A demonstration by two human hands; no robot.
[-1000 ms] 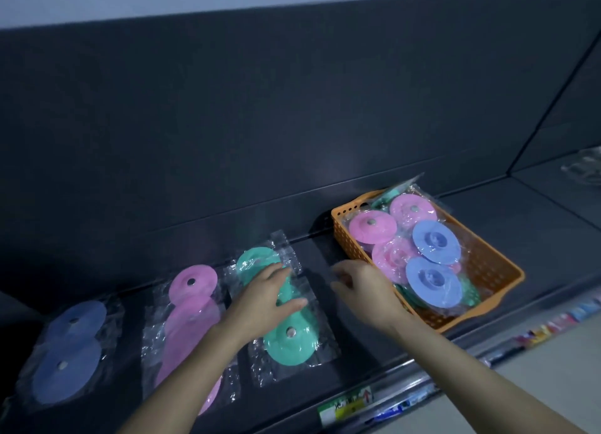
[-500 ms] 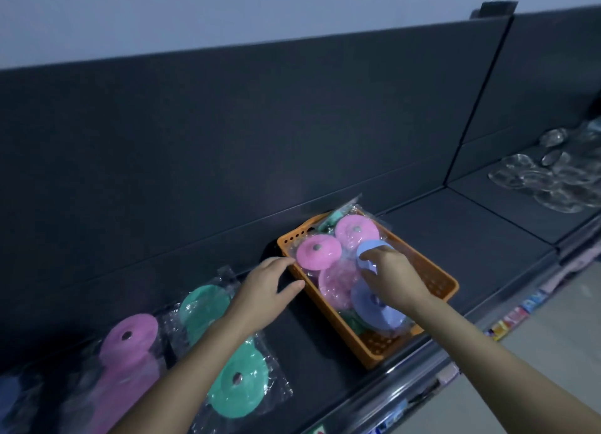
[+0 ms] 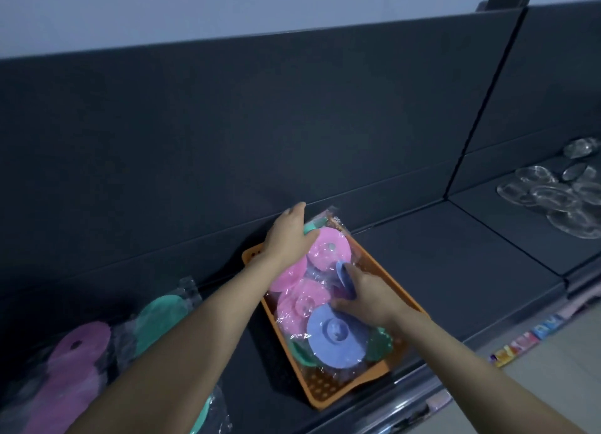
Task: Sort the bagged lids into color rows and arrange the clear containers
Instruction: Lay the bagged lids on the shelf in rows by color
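Note:
An orange basket (image 3: 328, 398) on the dark shelf holds bagged lids: pink lids (image 3: 328, 250), a large blue lid (image 3: 335, 336) and green ones (image 3: 377, 342). My left hand (image 3: 287, 235) reaches over the basket's far end, fingers and thumb curled round a green bagged lid (image 3: 313, 227). My right hand (image 3: 366, 295) pinches a smaller blue bagged lid (image 3: 341, 271) and tilts it up on edge. On the shelf to the left lie a pink row (image 3: 74, 362) and a green row (image 3: 159, 316). Clear containers (image 3: 553, 199) sit at the far right.
The shelf's back panel rises right behind the basket. A bare stretch of shelf (image 3: 455, 264) lies between the basket and the clear containers, past a divider seam. The shelf's front edge carries price labels (image 3: 527, 342).
Both hands have moved from the shelf into the basket. The left hand went to the far end onto a green lid; the right hand tipped a blue lid up. The view shifted right.

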